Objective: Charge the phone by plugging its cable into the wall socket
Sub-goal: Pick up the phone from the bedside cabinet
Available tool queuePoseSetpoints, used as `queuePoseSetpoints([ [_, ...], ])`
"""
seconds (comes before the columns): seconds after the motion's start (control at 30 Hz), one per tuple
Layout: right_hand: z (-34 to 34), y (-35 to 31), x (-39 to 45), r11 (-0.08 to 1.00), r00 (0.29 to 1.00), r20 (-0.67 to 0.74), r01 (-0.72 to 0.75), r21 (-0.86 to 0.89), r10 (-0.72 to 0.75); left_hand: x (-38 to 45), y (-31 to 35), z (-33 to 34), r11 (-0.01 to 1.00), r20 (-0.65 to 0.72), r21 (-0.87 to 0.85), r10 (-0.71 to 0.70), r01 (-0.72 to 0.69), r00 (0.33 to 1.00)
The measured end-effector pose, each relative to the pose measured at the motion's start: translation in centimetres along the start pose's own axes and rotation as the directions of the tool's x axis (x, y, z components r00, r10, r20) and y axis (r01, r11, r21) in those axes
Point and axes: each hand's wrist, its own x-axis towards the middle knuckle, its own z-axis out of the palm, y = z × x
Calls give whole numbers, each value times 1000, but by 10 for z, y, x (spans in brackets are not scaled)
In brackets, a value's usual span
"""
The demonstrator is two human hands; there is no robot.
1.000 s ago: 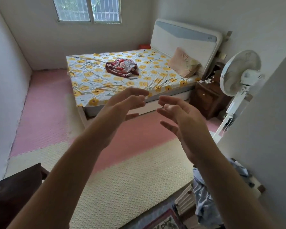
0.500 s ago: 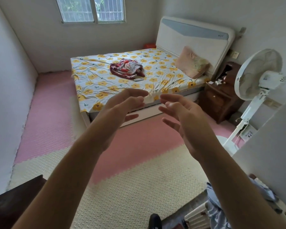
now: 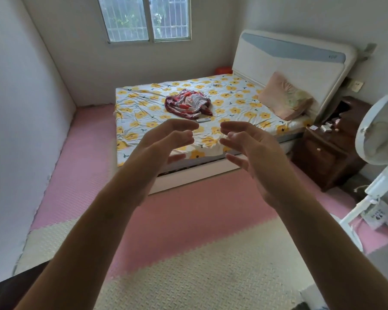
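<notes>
Two hands, the left hand point(image 3: 164, 142) and the right hand point(image 3: 253, 148), hovered apart with fingers loosely spread, holding nothing. The phone point(image 3: 203, 120) lay on the flowered bed point(image 3: 143, 104), beside a crumpled red cloth point(image 3: 186, 104). A wall socket point(image 3: 356, 85) sat above the nightstand point(image 3: 323, 153).

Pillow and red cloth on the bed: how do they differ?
The pillow is plain peach and plump, leaning on the headboard; the red cloth is patterned, crumpled and lies mid-mattress. The pillow is bulkier; the cloth lies low. Both rest on the flowered sheet.
</notes>
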Motion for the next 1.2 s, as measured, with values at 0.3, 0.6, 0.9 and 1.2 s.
queuePoseSetpoints([
  [0.3, -12, 18, 54, 999, 997, 69, -35, 12, 34, 46, -15, 7, 998, -54, 16, -60, 60, 997],
  [0.6, 0, 36, 105, 998, 995, 88, -51, 21, 49, 94, -36, -11, 997, -60, 2, -78, 78, 995],
  [0.9, 40, 45, 191, 998, 994, 96, -54, 6, 54, 168, -62, -64, 996, -79, -21, -91, 90, 993],
  [1.2, 107, 37, 290, 999, 992, 122, -32, 7, 31, 249, -73, -152, 997, -106, -42, -74, 70, 992],
])
